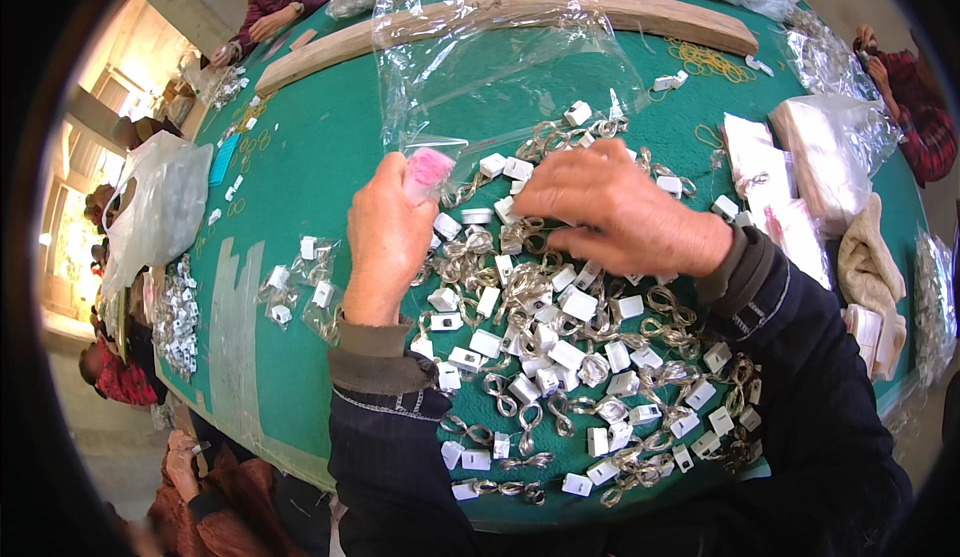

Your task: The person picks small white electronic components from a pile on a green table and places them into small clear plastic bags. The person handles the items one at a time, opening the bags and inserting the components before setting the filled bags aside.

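Observation:
My left hand (385, 227) is closed around a small clear plastic bag with pink print (429, 170), which sticks up past the thumb. My right hand (620, 207) hovers over the upper part of a pile of white battery boxes (578, 304) with bundled silvery wire (478, 249). Its fingers are curved and apart from the thumb, with nothing seen between them; they are slightly blurred. Many of the wire bundles are twisted into loops. Part of the pile lies hidden beneath the right hand and forearm.
A large clear plastic bag (500, 67) spreads beyond my hands, over a long wooden bar (680, 19). Several bagged units (300, 282) lie at left. Stacked plastic bags (760, 172) and a beige cloth (872, 272) are at right. Yellow rubber bands (710, 60) lie at the back. Other people sit around the green table (320, 147).

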Available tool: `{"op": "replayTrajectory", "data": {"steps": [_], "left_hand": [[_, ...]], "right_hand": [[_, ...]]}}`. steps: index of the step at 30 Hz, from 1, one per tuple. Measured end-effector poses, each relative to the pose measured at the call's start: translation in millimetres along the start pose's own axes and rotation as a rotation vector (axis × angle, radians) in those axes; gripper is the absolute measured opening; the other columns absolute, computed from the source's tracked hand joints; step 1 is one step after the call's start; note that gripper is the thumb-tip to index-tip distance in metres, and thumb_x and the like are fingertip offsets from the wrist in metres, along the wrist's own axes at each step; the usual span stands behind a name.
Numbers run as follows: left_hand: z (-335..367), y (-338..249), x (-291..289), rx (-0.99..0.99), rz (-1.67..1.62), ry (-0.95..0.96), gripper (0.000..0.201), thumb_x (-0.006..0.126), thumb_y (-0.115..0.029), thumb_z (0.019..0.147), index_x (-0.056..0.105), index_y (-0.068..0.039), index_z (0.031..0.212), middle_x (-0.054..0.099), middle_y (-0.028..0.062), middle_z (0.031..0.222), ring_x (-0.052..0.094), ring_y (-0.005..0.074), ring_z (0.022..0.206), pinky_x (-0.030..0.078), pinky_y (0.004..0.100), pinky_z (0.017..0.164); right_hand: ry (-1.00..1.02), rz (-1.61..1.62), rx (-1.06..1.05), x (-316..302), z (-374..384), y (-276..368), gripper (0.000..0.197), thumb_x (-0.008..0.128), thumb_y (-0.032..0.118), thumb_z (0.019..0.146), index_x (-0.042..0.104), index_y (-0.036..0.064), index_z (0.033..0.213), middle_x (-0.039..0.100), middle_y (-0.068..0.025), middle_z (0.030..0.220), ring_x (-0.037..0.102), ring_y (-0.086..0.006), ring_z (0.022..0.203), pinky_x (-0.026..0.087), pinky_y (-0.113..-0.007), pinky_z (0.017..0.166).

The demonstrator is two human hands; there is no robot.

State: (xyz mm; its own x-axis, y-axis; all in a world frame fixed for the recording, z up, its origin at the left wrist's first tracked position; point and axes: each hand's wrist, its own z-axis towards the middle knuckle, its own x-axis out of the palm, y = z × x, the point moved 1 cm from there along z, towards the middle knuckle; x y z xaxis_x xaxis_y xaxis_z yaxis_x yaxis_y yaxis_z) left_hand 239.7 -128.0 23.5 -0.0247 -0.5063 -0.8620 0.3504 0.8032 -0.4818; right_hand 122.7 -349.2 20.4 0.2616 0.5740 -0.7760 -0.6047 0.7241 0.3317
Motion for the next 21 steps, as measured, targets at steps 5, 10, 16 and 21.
{"op": "replayTrajectory", "data": {"steps": [5,10,16,21], "left_hand": [[-2.8,-0.6,-10.0,0.098,-0.398,0.107,0.031,0.074,-0.006,0.076,0.064,-0.003,0.105,0.068,0.0067,0.091,0.063,0.0193,0.082,0.05,0.0332,0.074],[-9.2,-4.1,-25.4,0.211,-0.423,0.336,0.037,0.079,-0.017,0.072,0.066,-0.006,0.105,0.069,0.0151,0.091,0.066,0.0308,0.08,0.051,0.0378,0.074],[-23.0,-23.0,-16.4,0.328,0.029,0.289,0.035,0.081,-0.013,0.072,0.063,-0.003,0.101,0.068,0.0131,0.089,0.066,0.0239,0.078,0.051,0.0332,0.073],[-14.8,-22.4,-9.5,0.221,-0.296,0.332,0.022,0.072,-0.008,0.079,0.064,-0.002,0.098,0.07,0.0081,0.086,0.066,0.0181,0.074,0.053,0.0318,0.069]], "right_hand": [[0.137,-0.122,0.14,3.9,-4.8,-3.8,0.016,0.069,0.015,0.081,0.066,0.0118,0.097,0.067,-0.0031,0.088,0.063,-0.0243,0.091,0.039,-0.044,0.085],[-0.015,0.004,0.297,-2.1,-4.5,-13.6,0.008,0.062,0.012,0.084,0.062,0.0097,0.091,0.066,-0.0061,0.079,0.064,-0.0281,0.082,0.04,-0.044,0.083],[0.029,0.021,0.331,-2.9,-3.5,-11.5,0.007,0.062,0.013,0.084,0.062,0.0097,0.091,0.066,-0.0058,0.078,0.064,-0.0271,0.08,0.04,-0.042,0.082],[-0.002,0.027,0.308,0.1,-5.6,-15.4,0.007,0.063,0.012,0.084,0.062,0.0096,0.091,0.066,-0.0061,0.078,0.064,-0.0281,0.078,0.041,-0.042,0.081]]}}
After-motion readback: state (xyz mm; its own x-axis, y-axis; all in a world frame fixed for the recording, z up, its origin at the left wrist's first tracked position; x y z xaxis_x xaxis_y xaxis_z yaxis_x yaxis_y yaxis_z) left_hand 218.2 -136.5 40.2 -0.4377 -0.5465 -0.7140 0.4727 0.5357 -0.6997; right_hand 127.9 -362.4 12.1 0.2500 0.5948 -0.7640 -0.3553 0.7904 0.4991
